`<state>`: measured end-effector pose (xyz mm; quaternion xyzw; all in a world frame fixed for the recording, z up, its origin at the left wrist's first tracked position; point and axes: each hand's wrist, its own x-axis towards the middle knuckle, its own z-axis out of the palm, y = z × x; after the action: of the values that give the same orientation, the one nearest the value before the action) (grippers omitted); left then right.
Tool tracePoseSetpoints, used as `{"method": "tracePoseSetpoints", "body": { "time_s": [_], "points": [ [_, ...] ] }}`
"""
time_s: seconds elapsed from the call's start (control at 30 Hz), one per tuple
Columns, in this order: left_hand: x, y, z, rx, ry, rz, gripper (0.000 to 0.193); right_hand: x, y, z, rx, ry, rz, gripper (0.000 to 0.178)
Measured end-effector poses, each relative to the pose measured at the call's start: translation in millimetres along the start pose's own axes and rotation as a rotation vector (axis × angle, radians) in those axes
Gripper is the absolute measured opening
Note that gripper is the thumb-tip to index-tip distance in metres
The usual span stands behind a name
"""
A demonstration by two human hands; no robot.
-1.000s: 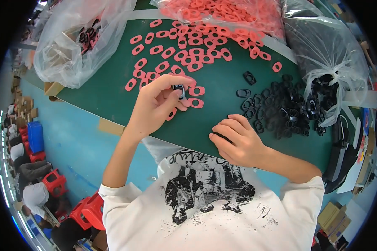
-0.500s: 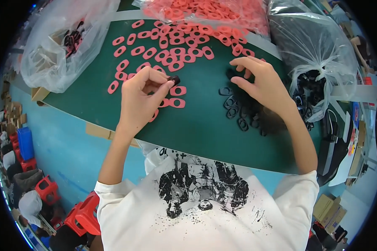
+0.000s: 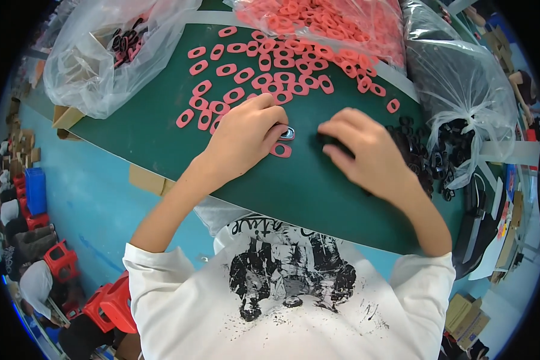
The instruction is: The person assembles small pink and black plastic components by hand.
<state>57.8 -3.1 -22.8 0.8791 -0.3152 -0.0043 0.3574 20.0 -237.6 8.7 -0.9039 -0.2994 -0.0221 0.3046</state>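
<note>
My left hand [image 3: 243, 141] is closed, thumb and fingers pinching a small dark oval piece [image 3: 288, 133] with a shiny face. It is held low over the green table, just above a flat pink ring piece [image 3: 281, 150]. My right hand [image 3: 366, 150] is smeared by motion, its fingers curled toward the thumb around a small black piece [image 3: 326, 140] whose shape is blurred. Beside that hand lies a heap of black oval ring pieces [image 3: 415, 153], partly hidden by the hand and wrist. Many flat pink ring pieces [image 3: 244, 75] are scattered beyond my left hand.
A clear bag spilling pink rings [image 3: 336, 24] lies at the table's far side. Another clear bag [image 3: 78, 78] with black and pink pieces stands at the far left. A tied clear bag [image 3: 462, 78] sits at the right, near a black bag [image 3: 475, 225]. Red stools [image 3: 115, 306] stand lower left.
My left hand has moved right and slightly down, bringing its dark piece down by the pink rings. My right hand has moved down. The whole view has shifted a little.
</note>
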Motion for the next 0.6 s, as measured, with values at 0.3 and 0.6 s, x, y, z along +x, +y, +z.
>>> {"method": "tracePoseSetpoints", "body": {
  "time_s": [0.3, 0.6],
  "points": [
    [-6, 10, -11, 0.131, -0.115, 0.059, 0.017, -23, -41, 26, -0.255, 0.050, -0.032, 0.041],
    [-8, 17, -8, 0.332, -0.216, 0.222, 0.020, -37, -44, 56, -0.393, 0.017, -0.028, 0.030]
  ]
}}
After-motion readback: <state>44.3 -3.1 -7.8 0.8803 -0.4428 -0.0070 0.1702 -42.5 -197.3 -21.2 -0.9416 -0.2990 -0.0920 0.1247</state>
